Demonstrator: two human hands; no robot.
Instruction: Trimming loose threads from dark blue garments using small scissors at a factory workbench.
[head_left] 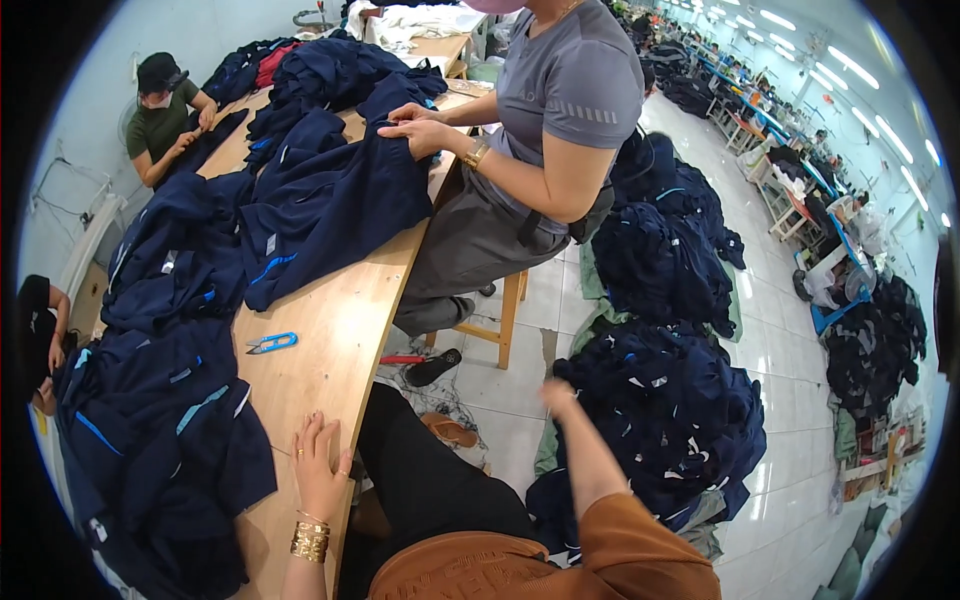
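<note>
Left hand (320,458) is laid flat, fingers spread, on the wooden table (340,320), holding nothing. Right hand (557,395) is blurred over one navy garment pile (670,420); grip cannot be told. One blue snips (271,343) is seen far-left.

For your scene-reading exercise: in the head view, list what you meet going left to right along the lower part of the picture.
Navy garments on the table → blue thread snips → left hand flat on the wooden table → right hand → navy garment heap on the floor.
</note>
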